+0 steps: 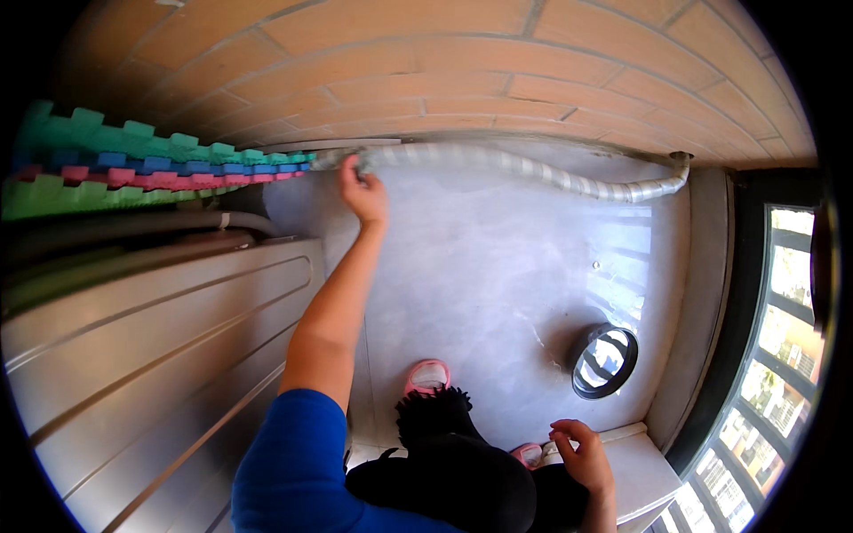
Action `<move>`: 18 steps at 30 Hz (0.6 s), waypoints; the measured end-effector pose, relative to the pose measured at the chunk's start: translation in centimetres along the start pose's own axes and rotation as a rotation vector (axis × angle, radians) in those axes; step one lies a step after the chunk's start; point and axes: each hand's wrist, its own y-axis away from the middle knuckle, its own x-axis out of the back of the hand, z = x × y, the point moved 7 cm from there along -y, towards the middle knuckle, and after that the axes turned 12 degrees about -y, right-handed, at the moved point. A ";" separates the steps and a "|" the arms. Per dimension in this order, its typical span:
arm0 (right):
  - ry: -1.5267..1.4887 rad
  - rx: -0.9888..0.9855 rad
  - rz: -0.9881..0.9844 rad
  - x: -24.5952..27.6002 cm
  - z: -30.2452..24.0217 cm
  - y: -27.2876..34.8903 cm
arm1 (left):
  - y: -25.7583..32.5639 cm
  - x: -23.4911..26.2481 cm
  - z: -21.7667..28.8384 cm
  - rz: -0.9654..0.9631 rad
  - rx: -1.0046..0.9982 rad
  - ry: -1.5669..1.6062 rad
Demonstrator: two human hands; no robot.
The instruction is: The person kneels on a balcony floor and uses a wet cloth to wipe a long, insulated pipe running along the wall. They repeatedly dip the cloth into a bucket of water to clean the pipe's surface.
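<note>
My left hand reaches out to the wall with its fingers closed in a pinch. A small greyish clump shows blurred at its fingertips, right against the striped pale hose. What the clump is, I cannot make out. The hose runs along the foot of the wall and bends up into a hole at the right. Just left of that hand end the stacked foam mats with toothed edges, in green, blue and pink. My right hand hangs low near my leg, fingers loosely bent and apart, holding nothing visible.
A brick wall spans the far side. A ribbed pale panel stands at the left. On the grey floor sits a round dark-rimmed basin with a bright reflection. A barred window lies right, beside a white box.
</note>
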 end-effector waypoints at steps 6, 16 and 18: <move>-0.072 -0.045 0.035 0.2 -1.1 -0.2 | -3.2 2.7 0.4 -0.015 0.013 0.008; 0.032 0.013 0.032 0.5 -1.2 0.1 | -1.3 -1.6 10.8 -0.483 -0.489 -0.059; 0.017 0.019 0.052 0.7 -0.9 0.2 | -2.7 -1.4 9.1 -0.421 -0.473 -0.293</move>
